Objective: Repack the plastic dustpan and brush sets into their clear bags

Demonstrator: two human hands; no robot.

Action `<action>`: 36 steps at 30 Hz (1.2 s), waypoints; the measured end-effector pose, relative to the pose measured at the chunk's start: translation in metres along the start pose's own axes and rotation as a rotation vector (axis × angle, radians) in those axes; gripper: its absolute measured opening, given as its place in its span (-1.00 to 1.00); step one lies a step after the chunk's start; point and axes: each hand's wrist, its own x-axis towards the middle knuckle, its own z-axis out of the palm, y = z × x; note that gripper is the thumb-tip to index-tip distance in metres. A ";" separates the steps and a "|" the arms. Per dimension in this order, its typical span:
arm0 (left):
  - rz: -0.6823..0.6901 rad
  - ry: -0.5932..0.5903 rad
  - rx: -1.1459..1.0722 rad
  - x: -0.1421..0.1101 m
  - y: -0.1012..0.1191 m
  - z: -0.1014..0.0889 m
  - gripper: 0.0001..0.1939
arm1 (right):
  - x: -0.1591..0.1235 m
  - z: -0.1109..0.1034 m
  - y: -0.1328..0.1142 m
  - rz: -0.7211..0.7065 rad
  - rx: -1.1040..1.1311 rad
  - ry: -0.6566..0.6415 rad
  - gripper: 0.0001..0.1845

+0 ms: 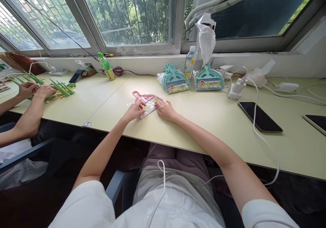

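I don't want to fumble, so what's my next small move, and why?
Perhaps smooth the wrapper with your left hand: it seems to stick out past the pink set, while your right hand is at the set's right edge.

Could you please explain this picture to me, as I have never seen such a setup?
There is no machine: a person works with bare hands. The single picture comes from a camera worn on that person's head, looking forward and down. The left hand and right hand both touch a wrapped pink dustpan set on the table; how firm each grip is, I cannot tell. Beyond are similar teal sets, with a green bottle to their left and a dark phone to their right. At far left, a co-worker's hands are on green pieces.
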 end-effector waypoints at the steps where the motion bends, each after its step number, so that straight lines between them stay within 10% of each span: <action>1: -0.010 0.003 0.022 -0.003 0.001 -0.001 -0.71 | 0.001 0.001 0.000 0.004 -0.004 0.006 -0.59; 13: -0.037 0.249 0.604 -0.018 0.016 0.024 -0.72 | 0.004 0.005 -0.003 0.027 -0.020 0.021 -0.60; 18: 0.167 0.356 0.668 -0.024 0.020 0.034 -0.63 | 0.005 0.008 -0.002 0.025 -0.021 0.029 -0.59; 23: 0.380 0.166 0.681 -0.019 0.018 0.039 -0.48 | 0.002 0.006 -0.004 0.039 -0.039 0.027 -0.57; 36: 0.286 0.107 0.795 -0.016 0.036 0.051 -0.54 | -0.001 0.008 -0.006 0.174 -0.102 0.083 -0.54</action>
